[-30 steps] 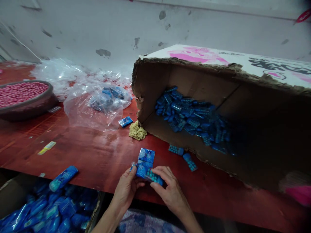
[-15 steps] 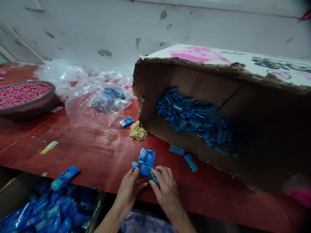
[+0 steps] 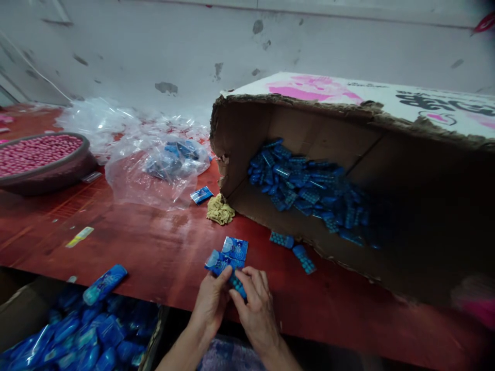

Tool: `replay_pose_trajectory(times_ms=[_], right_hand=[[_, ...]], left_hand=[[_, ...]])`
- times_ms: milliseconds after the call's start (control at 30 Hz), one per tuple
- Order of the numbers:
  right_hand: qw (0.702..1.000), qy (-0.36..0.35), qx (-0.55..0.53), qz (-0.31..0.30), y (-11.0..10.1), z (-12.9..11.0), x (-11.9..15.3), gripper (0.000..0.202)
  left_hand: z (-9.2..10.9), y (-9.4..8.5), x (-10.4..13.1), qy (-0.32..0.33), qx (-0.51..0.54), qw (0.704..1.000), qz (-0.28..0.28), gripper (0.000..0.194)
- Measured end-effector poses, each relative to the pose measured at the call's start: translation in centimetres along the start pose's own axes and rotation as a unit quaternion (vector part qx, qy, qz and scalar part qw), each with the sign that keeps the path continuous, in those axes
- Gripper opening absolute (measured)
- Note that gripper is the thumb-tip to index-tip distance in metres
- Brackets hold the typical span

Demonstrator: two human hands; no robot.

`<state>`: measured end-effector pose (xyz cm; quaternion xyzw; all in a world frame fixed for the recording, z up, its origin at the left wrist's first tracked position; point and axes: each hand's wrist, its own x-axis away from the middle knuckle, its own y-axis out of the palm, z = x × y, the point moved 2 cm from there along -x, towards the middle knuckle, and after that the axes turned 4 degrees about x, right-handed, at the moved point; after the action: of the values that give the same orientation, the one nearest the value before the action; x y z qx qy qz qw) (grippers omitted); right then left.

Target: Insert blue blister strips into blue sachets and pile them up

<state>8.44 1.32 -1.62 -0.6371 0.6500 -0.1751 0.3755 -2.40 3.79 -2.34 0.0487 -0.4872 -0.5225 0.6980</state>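
Note:
Low over the table's front edge, my left hand (image 3: 212,299) pinches a blue printed wrapper (image 3: 215,260) between thumb and fingers. My right hand (image 3: 256,301) grips a small clear pack of blue balls (image 3: 237,285), its near end between thumb and fingers. The pack's far end touches or overlaps the wrapper beside my left thumb; how far it goes in is hidden. Just beyond, more flat blue wrappers (image 3: 235,247) lie on the red table. Two similar packs of blue balls, one (image 3: 281,239) and another (image 3: 304,259), rest to the right.
A torn cardboard box (image 3: 309,123) on its side holds a pile of blue packs (image 3: 305,178). Leftward are a yellow cloth (image 3: 220,210), a clear plastic bag (image 3: 150,180), a bowl (image 3: 50,172) of pink balls, and a lower box of wrapped blue packs (image 3: 88,332).
My right hand has moved slightly left with the pack, bringing it against my left thumb. The wrapper in my left hand has tilted and shifted a little left.

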Motion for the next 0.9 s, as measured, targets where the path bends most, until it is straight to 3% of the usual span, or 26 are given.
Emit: replay_pose_trajectory(times_ms=[167,300,367,467,567,767,900], right_hand=[[0.999,-0.029,-0.025,-0.017,0.1,0.3,-0.2,0.036],[0.998,0.013,-0.056,0.001,-0.3,0.3,-0.6,0.035],[0.993,0.028,-0.114,-0.025,-0.6,0.5,-0.9,0.033],[0.960,0.043,-0.258,-0.094,-0.9,1.4,-1.3,0.028],[0.923,0.076,-0.367,-0.089,-1.0,2.3,-1.4,0.028],[0.937,0.081,-0.329,-0.082,-1.2,1.3,-0.8,0.031],[0.920,0.113,-0.371,-0.062,-0.7,1.7,-0.5,0.040]], left_hand=[[-0.7,-0.1,-0.1,-0.044,0.001,0.999,-0.018,0.015],[-1.0,0.0,0.1,-0.053,0.009,0.997,-0.049,0.010],[-0.6,0.1,0.2,-0.064,0.014,0.997,-0.049,0.006],[0.3,0.1,0.3,-0.085,0.006,0.995,-0.054,0.005],[0.7,0.1,0.4,-0.103,-0.006,0.993,-0.065,0.005],[0.9,0.5,0.4,-0.087,-0.035,0.994,-0.055,0.012],[1.0,0.4,0.5,-0.105,-0.039,0.989,-0.097,0.011]])
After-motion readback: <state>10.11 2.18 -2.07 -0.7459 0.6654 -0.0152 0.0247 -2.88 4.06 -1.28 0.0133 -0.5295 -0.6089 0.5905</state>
